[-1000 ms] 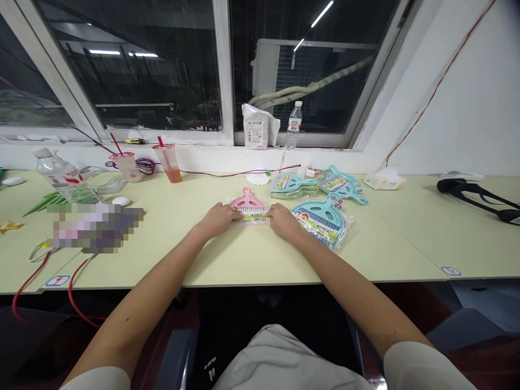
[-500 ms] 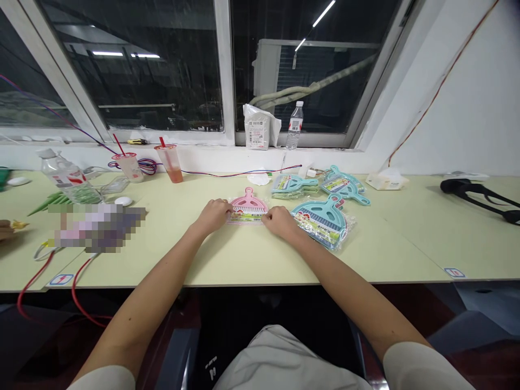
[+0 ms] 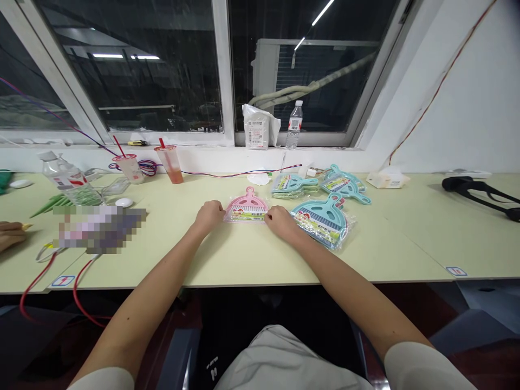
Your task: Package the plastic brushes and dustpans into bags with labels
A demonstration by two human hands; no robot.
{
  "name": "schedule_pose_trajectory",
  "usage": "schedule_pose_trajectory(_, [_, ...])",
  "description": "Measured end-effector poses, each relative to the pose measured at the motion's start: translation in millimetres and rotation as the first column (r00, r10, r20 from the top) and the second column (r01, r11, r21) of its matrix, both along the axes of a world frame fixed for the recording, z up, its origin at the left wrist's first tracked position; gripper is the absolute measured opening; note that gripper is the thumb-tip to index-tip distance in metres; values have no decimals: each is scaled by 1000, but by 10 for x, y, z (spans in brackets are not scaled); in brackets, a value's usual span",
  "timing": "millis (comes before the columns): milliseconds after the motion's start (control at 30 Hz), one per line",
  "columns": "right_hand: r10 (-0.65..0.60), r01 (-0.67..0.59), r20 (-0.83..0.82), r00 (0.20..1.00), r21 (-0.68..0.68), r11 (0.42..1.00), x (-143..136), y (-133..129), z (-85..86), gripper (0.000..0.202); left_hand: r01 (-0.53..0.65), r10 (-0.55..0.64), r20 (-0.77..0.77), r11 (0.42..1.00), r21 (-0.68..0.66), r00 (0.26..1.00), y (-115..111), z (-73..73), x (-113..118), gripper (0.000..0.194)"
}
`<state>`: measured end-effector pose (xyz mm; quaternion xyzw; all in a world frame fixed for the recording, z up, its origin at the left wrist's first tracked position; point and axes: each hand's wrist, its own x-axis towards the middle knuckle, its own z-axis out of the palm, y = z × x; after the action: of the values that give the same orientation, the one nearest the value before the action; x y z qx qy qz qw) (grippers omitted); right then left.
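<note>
In front of me a pink mini dustpan and brush set point(image 3: 247, 208) lies flat on the table in a clear plastic bag, its handle pointing toward the window. My left hand point(image 3: 210, 215) is closed at the bag's left edge, fingers curled against the plastic. At the right edge my right hand point(image 3: 279, 219) pinches the bag's lower corner. Just right of that hand rests a bagged blue dustpan set point(image 3: 323, 219). Behind it lie more bagged sets, a blue-green stack point(image 3: 293, 186) and another blue one point(image 3: 343, 184).
A drink cup point(image 3: 169, 164), a second cup point(image 3: 129, 168) and a lying water bottle point(image 3: 67, 179) are at the left. Another person's hand point(image 3: 11, 234) shows at the left edge. A tissue pack point(image 3: 388, 179) and black strapped object point(image 3: 479, 195) are at the right.
My left hand has shifted slightly left, off the front of the pink set to its bag's edge, showing more of the label. My right hand has barely moved.
</note>
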<state>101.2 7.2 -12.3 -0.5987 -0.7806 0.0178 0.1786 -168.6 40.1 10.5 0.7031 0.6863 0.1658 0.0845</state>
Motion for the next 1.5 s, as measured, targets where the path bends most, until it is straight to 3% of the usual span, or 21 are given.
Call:
schedule_pose_trajectory(333, [25,-25,17,1000,21,999,-5,-44,22,33,-73,78,-223,997,28,972,-126,-19,297,47])
schedule_pose_trajectory(700, [-42,42,16,999,-3,999,-36,-72,56,33,-144,139,-82,988,-59,987,-18,-32,179,27])
schedule_pose_trajectory(967, [-2,2,33,999,5,1000,-68,-92,55,33,-80,78,-240,997,5,968,-18,-42,168,29])
schedule_pose_trajectory(1100, [99,-99,22,995,-4,995,-115,-158,64,32,-83,90,-292,996,38,952,14,-58,124,28])
schedule_pose_trajectory(1200, [270,-269,-1,963,36,962,-155,-252,72,32,-94,99,-250,995,33,963,61,-71,60,29])
schedule_pose_trajectory(1333, [507,-498,-37,861,140,856,-232,-377,55,26,-87,94,-103,994,66,990,137,-122,-26,26])
schedule_pose_trajectory(1500, [593,-551,-41,804,323,770,-263,-350,38,36,-152,126,155,974,167,980,147,-167,-28,38])
